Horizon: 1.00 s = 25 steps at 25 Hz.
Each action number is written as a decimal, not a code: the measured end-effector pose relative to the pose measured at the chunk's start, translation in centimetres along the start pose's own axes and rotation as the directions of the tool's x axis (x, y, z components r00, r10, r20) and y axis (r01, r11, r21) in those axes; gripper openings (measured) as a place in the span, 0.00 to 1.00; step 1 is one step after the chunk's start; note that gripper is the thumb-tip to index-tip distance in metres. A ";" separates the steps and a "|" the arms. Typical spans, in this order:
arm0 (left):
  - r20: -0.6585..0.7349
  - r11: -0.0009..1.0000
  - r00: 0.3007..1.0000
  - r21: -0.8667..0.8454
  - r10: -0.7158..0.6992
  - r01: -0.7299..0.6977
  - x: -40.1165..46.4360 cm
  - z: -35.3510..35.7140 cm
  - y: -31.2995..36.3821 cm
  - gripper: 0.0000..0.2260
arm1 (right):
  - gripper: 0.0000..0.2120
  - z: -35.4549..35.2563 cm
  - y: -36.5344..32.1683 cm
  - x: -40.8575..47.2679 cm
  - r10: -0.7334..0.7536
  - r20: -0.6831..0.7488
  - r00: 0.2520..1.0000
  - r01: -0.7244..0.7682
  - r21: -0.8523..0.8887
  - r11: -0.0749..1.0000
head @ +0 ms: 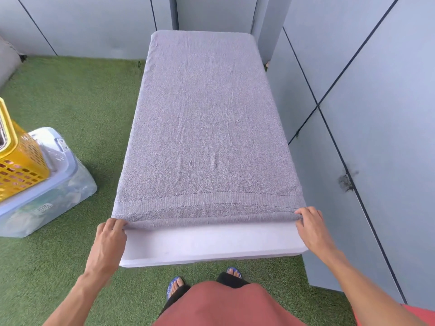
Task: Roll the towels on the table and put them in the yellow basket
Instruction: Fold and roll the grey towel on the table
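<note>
At nine o'clock the yellow basket [20, 161] sits on top of a clear lidded bin [49, 184] on the green turf [77, 95], well apart from the surface [211, 245]. The left hand [110, 241] has its grip closed on the near-left corner of the grey towel [204, 118], at about seven o'clock, fingers curled over the hem. The towel lies flat and spread the length of the surface, running toward twelve o'clock, with its near edge bunched into a first small fold between the two hands. It looks soft, limp and light, with a nubby pile that should cling to itself rather than slide. I judge the near corners the right place to hold, since a loose middle would sag. At five o'clock the right hand [310, 229] pinches the near-right corner likewise.
</note>
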<state>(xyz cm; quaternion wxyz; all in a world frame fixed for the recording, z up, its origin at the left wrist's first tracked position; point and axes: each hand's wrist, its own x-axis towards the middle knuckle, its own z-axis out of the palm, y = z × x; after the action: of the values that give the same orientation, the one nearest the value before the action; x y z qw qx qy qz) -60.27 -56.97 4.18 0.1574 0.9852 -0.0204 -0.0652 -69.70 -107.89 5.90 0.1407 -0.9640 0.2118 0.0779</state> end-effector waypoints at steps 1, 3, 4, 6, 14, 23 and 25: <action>0.010 1.000 1.000 -0.001 0.011 -0.011 0.1 -0.2 -0.1 0.12 | 0.11 -0.2 0.1 0.0 0.000 0.013 1.000 0.000 -0.004 1.000; 0.053 0.998 0.996 -0.020 0.065 -0.064 -0.1 -0.8 -0.6 0.10 | 0.09 -0.6 0.8 -0.4 -0.028 0.074 0.997 0.029 -0.006 1.000; 0.086 0.996 0.992 -0.034 0.089 -0.087 -0.2 -1.2 -0.9 0.09 | 0.06 -0.8 1.1 -0.8 -0.046 0.113 0.993 0.049 -0.025 0.998; 0.158 0.994 0.981 -0.048 0.109 -0.103 0.2 -2.0 -1.3 0.09 | 0.04 -1.2 1.4 -1.0 -0.058 0.158 0.986 0.068 -0.057 0.996; 0.206 0.981 0.976 -0.162 -0.070 0.105 3.1 -3.0 -1.7 0.04 | 0.09 -0.6 1.7 0.3 0.079 -0.086 0.993 -0.054 0.267 0.962; -0.055 0.995 0.996 0.074 0.075 -0.071 -2.0 0.2 1.1 0.20 | 0.20 1.5 1.4 -3.2 -0.066 -0.113 0.991 0.077 0.101 0.992; -0.032 0.996 0.998 0.074 0.059 -0.057 -1.5 0.2 1.0 0.21 | 0.19 1.3 1.4 -2.5 -0.067 -0.113 0.991 0.077 0.087 0.993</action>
<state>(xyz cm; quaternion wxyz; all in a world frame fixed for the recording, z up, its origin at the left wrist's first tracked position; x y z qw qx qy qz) -61.81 -57.94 4.48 0.1236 0.9902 -0.0487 -0.0429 -72.68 -107.78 4.80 0.1751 -0.9665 0.1876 0.0097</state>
